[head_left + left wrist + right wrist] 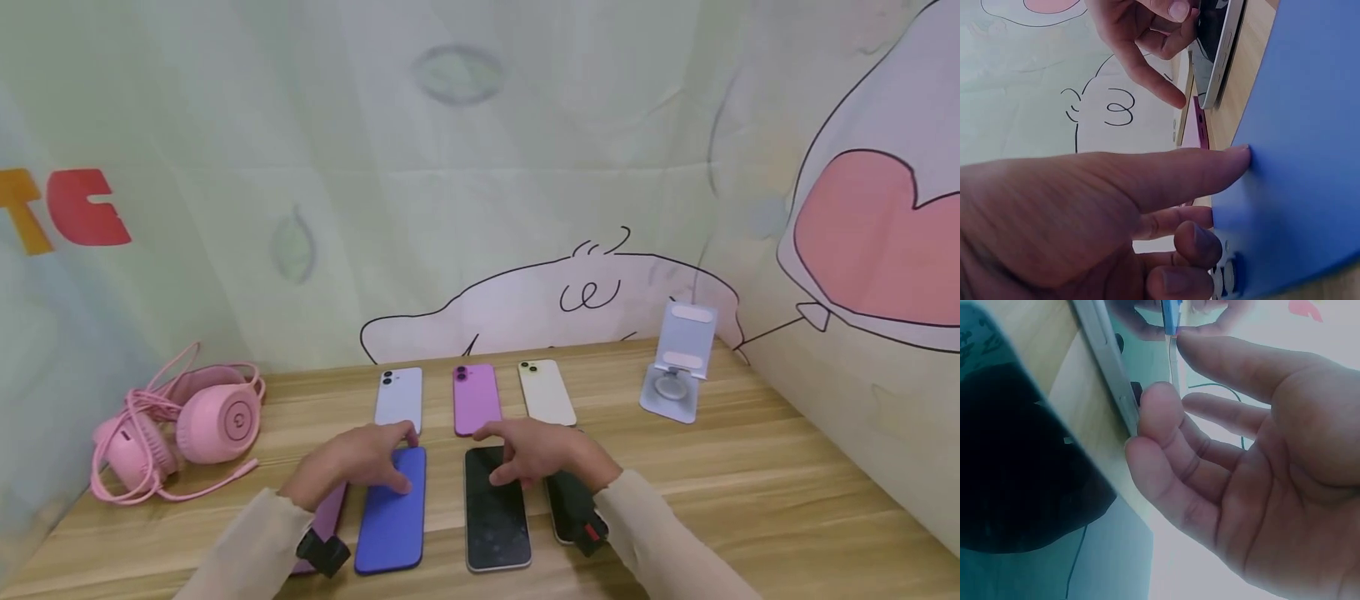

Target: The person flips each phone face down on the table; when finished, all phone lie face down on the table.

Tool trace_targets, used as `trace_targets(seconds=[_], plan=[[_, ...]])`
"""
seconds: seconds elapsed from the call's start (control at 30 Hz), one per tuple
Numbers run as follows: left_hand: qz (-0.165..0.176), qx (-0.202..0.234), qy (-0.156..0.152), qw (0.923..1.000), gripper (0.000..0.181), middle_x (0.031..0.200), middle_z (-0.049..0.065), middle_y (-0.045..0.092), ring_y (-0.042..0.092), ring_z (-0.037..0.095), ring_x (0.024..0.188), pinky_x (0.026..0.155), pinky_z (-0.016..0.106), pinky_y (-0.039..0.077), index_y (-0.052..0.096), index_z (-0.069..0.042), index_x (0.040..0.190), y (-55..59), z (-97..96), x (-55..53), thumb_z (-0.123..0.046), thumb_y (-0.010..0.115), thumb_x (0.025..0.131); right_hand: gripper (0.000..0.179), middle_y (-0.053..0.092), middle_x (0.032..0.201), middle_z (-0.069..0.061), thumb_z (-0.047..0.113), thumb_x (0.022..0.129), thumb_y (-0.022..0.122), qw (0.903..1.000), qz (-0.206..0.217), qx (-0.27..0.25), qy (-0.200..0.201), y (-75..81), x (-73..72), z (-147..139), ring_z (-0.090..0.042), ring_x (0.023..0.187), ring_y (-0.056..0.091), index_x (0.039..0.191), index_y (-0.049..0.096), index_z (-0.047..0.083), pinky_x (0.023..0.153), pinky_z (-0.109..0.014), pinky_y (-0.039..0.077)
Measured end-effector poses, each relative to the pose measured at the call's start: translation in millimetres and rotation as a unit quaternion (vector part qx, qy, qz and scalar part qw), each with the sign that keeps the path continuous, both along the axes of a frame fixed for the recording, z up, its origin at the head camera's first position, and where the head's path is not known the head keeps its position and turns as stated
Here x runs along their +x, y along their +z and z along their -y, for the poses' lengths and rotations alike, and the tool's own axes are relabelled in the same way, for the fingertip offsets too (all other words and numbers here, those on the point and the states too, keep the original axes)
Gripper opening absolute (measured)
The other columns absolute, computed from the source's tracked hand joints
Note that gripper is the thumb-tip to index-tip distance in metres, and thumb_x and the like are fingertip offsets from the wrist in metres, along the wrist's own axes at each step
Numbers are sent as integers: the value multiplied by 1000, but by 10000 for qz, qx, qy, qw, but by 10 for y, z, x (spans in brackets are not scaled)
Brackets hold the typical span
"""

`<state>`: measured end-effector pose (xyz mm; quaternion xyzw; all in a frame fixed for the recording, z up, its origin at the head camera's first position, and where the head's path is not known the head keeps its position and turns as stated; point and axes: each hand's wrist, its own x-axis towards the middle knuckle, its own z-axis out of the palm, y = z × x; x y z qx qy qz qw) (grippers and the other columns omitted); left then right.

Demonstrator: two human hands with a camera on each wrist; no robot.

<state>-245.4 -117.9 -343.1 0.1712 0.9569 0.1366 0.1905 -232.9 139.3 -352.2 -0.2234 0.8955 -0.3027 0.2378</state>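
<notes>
My left hand (367, 457) is over the upper end of a blue phone (392, 533), with its thumb (1229, 167) touching the phone's back and its other fingers near the camera lenses (1227, 276). My right hand (536, 450) hovers around the upper end of a phone with a dark screen (497, 525). Its thumb and index finger are spread apart, while other fingers (1160, 415) bend loosely beside the silver phone edge. Under my right wrist lies another dark-screened phone (561, 508), partly covered. A purple phone (328, 517) lies partly hidden beneath my left wrist.
Behind the hands lie a light blue phone (399, 398), a pink phone (476, 396) and a cream phone (546, 392). Pink headphones (217, 423) with a coiled cable rest at left. A pale folding stand (684, 350) stands at right, before the patterned cloth wall (450, 208).
</notes>
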Motion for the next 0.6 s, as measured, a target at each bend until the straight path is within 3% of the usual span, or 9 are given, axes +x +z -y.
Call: trace_targets(seconds=[0.3, 0.6], plan=[[-29, 180, -430, 9989, 46, 103, 8, 59, 53, 26, 92, 81, 46, 44, 58, -19, 115, -22, -166, -51, -27, 86, 79, 54, 67, 71, -3, 12, 92, 74, 9999, -43, 82, -88, 2, 7, -113, -16, 54, 57, 141, 51, 12, 60, -28, 45], [138, 495, -565, 9971, 42, 78, 4, 52, 51, 21, 78, 69, 37, 37, 56, -22, 108, -95, -319, -54, -25, 85, 79, 55, 66, 68, -4, 11, 91, 74, 9997, 94, 39, -212, -23, 13, -188, -16, 53, 55, 141, 50, 13, 59, -27, 43]])
